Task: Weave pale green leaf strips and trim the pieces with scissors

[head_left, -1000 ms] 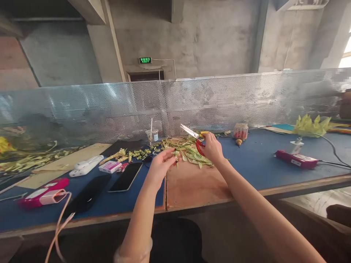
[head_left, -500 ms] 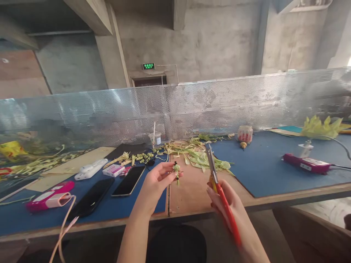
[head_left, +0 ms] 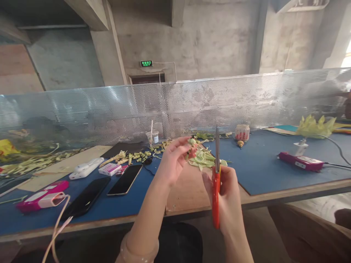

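Note:
Raised over the middle of the table, my left hand (head_left: 174, 160) pinches a small pale-green piece (head_left: 191, 141) with a dark tip between its fingertips. To its right, my right hand (head_left: 229, 197) is wrapped round red-handled scissors (head_left: 216, 193), whose metal blades point up and away from me and look closed. The scissors and the green piece are apart. Behind both hands lies a pile of green leaves and strips (head_left: 203, 157) on the brown board (head_left: 186, 193).
Two black phones (head_left: 126, 179), a white power strip (head_left: 86, 168), a pink box (head_left: 109, 169) and a magenta socket block with a cable lie at left. Knobbly green pieces (head_left: 139, 157) sit behind them. At right are a jar (head_left: 242, 132) and another magenta block (head_left: 300, 162). A perforated metal screen stands behind.
My left hand has moved right and up with the green piece, turning its wrist. The scissors in my right hand have swung more upright. The view has shifted slightly.

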A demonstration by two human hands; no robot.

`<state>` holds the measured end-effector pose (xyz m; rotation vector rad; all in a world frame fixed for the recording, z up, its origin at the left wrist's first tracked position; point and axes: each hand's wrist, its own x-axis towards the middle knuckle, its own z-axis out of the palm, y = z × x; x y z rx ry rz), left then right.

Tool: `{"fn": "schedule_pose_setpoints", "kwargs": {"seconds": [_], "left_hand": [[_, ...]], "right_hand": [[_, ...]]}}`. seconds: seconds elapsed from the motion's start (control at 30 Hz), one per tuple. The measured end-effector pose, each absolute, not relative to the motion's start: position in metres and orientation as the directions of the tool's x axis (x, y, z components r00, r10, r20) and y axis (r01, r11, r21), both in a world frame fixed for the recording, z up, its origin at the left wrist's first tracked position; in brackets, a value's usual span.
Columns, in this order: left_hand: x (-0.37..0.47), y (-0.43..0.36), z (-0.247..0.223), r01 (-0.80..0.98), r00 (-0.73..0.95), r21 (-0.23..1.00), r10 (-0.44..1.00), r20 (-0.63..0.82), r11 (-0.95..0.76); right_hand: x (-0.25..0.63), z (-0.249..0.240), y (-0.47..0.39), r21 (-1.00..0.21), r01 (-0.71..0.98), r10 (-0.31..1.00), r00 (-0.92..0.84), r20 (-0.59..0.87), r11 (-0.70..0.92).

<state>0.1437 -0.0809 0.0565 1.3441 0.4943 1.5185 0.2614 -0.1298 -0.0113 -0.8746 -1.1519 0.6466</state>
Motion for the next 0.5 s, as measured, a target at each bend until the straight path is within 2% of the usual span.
{"fn": "schedule_pose_setpoints", "kwargs": {"seconds": [0.1,0.2,0.5], "left_hand": [[0.141,-0.088,0.041,-0.392,0.157,0.848,0.882,0.444,-0.357],[0.132,-0.091,0.036,-0.419,0.094,0.825,0.886,0.454,-0.379],[0.127,-0.091,0.036,-0.418,0.100,0.835,0.895,0.434,-0.358]], "right_hand": [[0.263,-0.021,-0.138,-0.878,0.037,0.826,0.323,0.462,0.476],[0.264,-0.030,-0.141,-0.888,0.068,0.827,0.337,0.450,0.455],[0.266,-0.053,-0.123,-0.809,0.309,0.723,0.365,0.586,0.500]]}}
